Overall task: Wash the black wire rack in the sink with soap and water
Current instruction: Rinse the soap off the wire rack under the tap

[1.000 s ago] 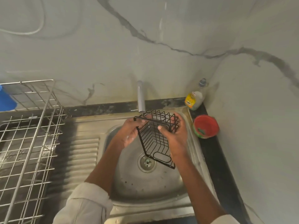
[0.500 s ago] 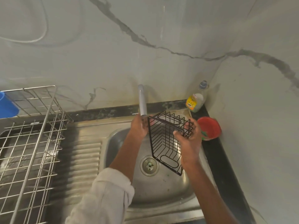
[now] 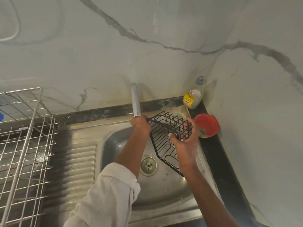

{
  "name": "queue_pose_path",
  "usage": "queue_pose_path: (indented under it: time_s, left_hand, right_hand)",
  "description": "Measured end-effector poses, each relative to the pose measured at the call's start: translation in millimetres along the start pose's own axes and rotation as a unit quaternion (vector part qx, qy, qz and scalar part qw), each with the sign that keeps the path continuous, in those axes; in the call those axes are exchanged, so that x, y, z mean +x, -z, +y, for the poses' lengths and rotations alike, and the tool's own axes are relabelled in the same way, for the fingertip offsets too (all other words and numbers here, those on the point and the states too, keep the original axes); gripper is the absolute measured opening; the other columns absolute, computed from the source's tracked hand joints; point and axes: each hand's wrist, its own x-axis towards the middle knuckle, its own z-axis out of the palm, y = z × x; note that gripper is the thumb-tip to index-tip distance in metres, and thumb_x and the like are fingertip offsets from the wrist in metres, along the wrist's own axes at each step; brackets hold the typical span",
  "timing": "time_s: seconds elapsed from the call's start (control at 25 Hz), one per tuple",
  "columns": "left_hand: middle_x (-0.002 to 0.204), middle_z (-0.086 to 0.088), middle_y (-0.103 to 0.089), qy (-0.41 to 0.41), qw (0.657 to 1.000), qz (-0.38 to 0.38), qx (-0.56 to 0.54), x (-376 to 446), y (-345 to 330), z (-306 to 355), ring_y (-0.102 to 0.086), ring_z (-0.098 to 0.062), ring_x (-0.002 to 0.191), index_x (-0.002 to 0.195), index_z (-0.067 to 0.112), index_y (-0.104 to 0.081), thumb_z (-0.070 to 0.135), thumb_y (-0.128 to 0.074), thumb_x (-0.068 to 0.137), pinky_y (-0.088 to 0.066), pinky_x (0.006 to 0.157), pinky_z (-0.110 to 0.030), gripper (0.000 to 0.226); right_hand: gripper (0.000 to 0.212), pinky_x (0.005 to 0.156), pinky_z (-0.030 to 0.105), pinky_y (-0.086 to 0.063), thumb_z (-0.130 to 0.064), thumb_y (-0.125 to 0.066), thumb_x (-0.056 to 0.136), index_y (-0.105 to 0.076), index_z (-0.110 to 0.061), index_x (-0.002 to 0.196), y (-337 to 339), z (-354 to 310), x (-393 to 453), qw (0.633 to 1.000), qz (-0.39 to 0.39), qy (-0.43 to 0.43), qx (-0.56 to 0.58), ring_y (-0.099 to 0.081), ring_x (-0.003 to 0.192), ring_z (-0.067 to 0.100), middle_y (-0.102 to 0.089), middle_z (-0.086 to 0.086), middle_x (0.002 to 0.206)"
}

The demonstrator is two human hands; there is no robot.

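Note:
The black wire rack hangs tilted over the right half of the steel sink. My right hand grips its upper right corner, thumb across the rim and fingers curled through the wires. My left hand is up at the tip of the grey tap spout, fingers curled round its end, just beside the rack's top left corner. No water is visible. The drain lies below the rack.
A dish soap bottle stands in the back right corner. A red bowl with a green scrubber sits on the black counter edge right of the sink. A metal drying rack fills the left side over the draining board.
My left hand let go of the rack and rose to the tap's end. The rack swung to the right, now held by my right hand alone.

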Motion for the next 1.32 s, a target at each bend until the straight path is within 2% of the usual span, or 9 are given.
queue_pose_path:
  time_s: [0.08, 0.2, 0.44, 0.68, 0.84, 0.96, 1.08, 1.2, 1.32]
  left_hand:
    - [0.085, -0.005, -0.064, -0.010, 1.000, -0.013, 0.017, -11.5, 3.7, 1.8, -0.064, -0.020, 0.076, 0.136, -0.004, -0.062, 0.019, -0.045, 0.112, -0.056, 0.081, -0.035, 0.038]
    - [0.102, -0.009, -0.075, -0.051, 0.989, -0.076, 0.112, -46.9, 16.1, 7.0, -0.069, -0.030, 0.111, 0.104, 0.008, -0.075, 0.024, -0.047, 0.111, -0.044, 0.115, -0.048, 0.033]
    - [0.155, 0.005, -0.057, -0.152, 0.930, -0.211, 0.260, -65.2, 84.1, -8.5, -0.050, -0.018, 0.143, 0.153, 0.031, -0.055, 0.065, -0.042, 0.106, -0.034, 0.125, -0.050, 0.059]
    - [0.105, -0.009, -0.071, -0.162, 0.917, -0.274, 0.239, -61.8, 80.9, 18.3, -0.061, -0.015, 0.082, 0.128, 0.005, -0.071, -0.003, -0.048, 0.100, -0.051, 0.081, -0.031, 0.036]
    - [0.118, -0.012, -0.078, -0.220, 0.900, -0.276, 0.257, -71.3, 87.2, 18.3, -0.068, -0.026, 0.119, 0.105, 0.022, -0.082, -0.007, -0.054, 0.095, -0.051, 0.111, -0.048, 0.042]
    - [0.110, 0.001, -0.082, -0.289, 0.897, -0.217, 0.255, -75.4, 95.3, 11.3, -0.074, -0.013, 0.107, 0.105, 0.020, -0.082, 0.002, -0.067, 0.100, -0.052, 0.110, -0.048, 0.023]
    - [0.099, 0.003, -0.082, -0.316, 0.908, -0.150, 0.231, -75.1, 102.4, 9.0, -0.075, -0.007, 0.092, 0.101, 0.010, -0.078, 0.006, -0.073, 0.098, -0.054, 0.106, -0.047, 0.007]
    - [0.102, 0.003, -0.082, -0.333, 0.906, -0.131, 0.226, -72.1, 107.7, 7.4, -0.075, -0.015, 0.102, 0.103, 0.010, -0.077, 0.007, -0.073, 0.099, -0.054, 0.106, -0.050, 0.006]
    - [0.108, -0.002, -0.082, -0.358, 0.897, -0.159, 0.204, -76.8, 104.3, 6.8, -0.075, -0.017, 0.106, 0.106, 0.004, -0.076, -0.002, -0.068, 0.098, -0.055, 0.104, -0.043, 0.013]
  right_hand:
    - [0.091, 0.107, 0.047, -0.052, -0.008, -0.089, 0.071, -0.046, -0.048, 0.139, -4.1, 5.3, -3.2, 0.999, -0.016, -0.026, 0.009, -0.050, 0.136, 0.012, -0.051, -0.011, 0.144]
    - [0.089, 0.108, 0.045, -0.052, -0.010, -0.089, 0.070, -0.045, -0.041, 0.140, -13.5, 11.9, -7.3, 0.999, -0.027, -0.038, 0.001, -0.053, 0.134, 0.012, -0.053, -0.006, 0.142]
    - [0.090, 0.089, 0.020, -0.056, -0.028, -0.094, 0.065, -0.039, -0.035, 0.137, -34.8, 6.3, -14.5, 0.999, -0.024, -0.002, -0.029, -0.058, 0.123, 0.019, -0.052, 0.005, 0.134]
    - [0.092, 0.093, 0.010, -0.044, -0.029, -0.097, 0.065, -0.034, -0.022, 0.132, -23.4, -3.9, -26.3, 0.994, -0.037, 0.058, -0.089, -0.048, 0.119, 0.016, -0.042, 0.006, 0.129]
    - [0.090, 0.091, 0.009, -0.043, -0.021, -0.097, 0.068, -0.036, -0.017, 0.134, -13.9, -7.2, -31.4, 0.996, -0.050, 0.049, -0.061, -0.050, 0.113, 0.003, -0.044, 0.005, 0.126]
    - [0.084, 0.099, 0.029, -0.051, -0.016, -0.096, 0.069, -0.038, -0.015, 0.130, -3.2, -3.9, -31.1, 0.992, -0.099, 0.062, -0.044, -0.056, 0.116, 0.010, -0.048, 0.013, 0.128]
    - [0.083, 0.092, 0.023, -0.053, -0.003, -0.094, 0.070, -0.037, -0.012, 0.130, 4.3, -4.6, -27.6, 0.984, -0.147, 0.074, -0.064, -0.057, 0.112, 0.002, -0.045, 0.016, 0.130]
    - [0.088, 0.094, 0.037, -0.055, -0.020, -0.098, 0.065, -0.037, -0.022, 0.128, 7.5, -5.5, -23.2, 0.973, -0.169, 0.106, -0.115, -0.058, 0.115, 0.019, -0.047, 0.010, 0.127]
    - [0.086, 0.094, 0.021, -0.049, -0.025, -0.098, 0.061, -0.039, -0.029, 0.124, 14.1, -10.2, -20.2, 0.957, -0.163, 0.139, -0.196, -0.054, 0.114, 0.010, -0.045, 0.001, 0.124]
